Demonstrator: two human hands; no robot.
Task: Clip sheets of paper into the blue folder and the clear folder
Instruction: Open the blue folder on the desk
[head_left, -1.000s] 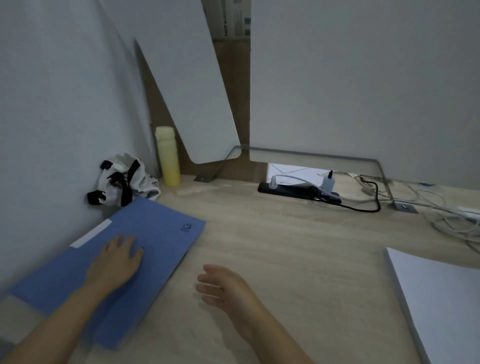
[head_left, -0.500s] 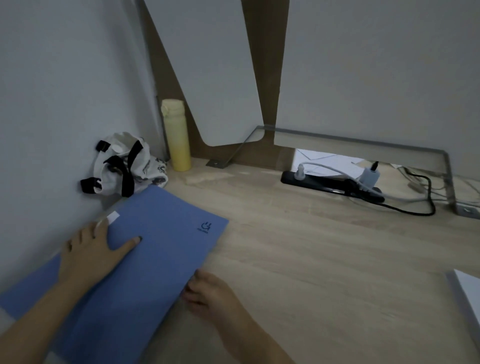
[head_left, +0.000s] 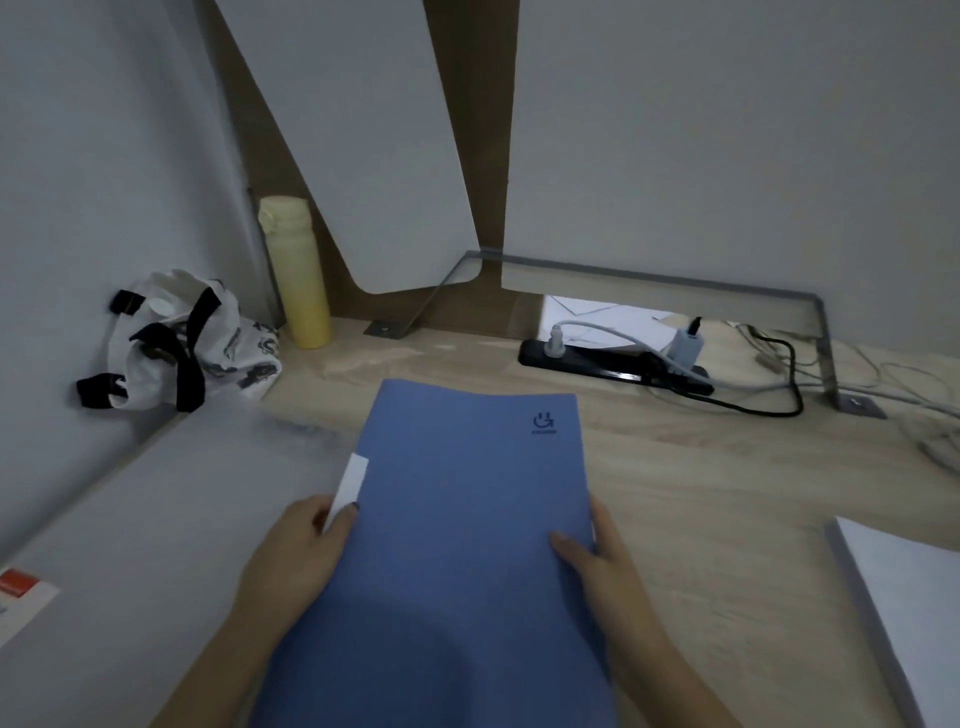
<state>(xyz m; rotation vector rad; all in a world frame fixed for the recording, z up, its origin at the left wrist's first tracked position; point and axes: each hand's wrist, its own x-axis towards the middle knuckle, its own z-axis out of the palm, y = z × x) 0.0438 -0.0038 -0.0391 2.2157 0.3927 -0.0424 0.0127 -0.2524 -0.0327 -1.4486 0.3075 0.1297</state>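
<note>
— Nearest the viewer, what is held?

— Blue folder (head_left: 467, 519): closed, rectangular, matt cover. Left hand (head_left: 296, 551) grips its left edge, fingers curled over a white tab (head_left: 349, 488). Right hand (head_left: 608, 566) grips the right edge, with the thumb flat on the cover and the fingers wrapped beneath. Contents cannot be seen.

— Markings?

— One dark logo (head_left: 544, 422) at the cover's far right corner. The line under it is too small to read.

— Adjacent items?

— Left: clear folder (head_left: 182, 519), frosted and pale, lying flat on the wood-grain desk (head_left: 675, 493). An orange-and-white label (head_left: 21, 597) sits at its near corner, text illegible. Right: a stack of white paper (head_left: 909, 597), apart from the blue folder.

— Far edge?

— Yellow bottle (head_left: 296, 270), cylindrical, upright and capped. Beside it lies a crumpled white bag (head_left: 182, 343) with black straps. Further right is a black power strip (head_left: 597, 361) with white plugs inserted.
</note>
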